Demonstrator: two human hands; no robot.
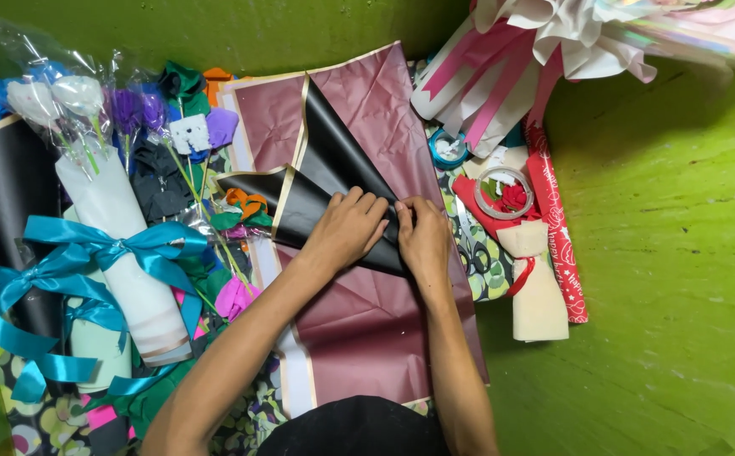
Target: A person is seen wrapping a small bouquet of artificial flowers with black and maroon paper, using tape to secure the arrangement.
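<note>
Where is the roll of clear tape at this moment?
In the head view the roll of clear tape lies right of the right hand, beside the maroon wrapping sheet, with a small red flower inside its ring.
</note>
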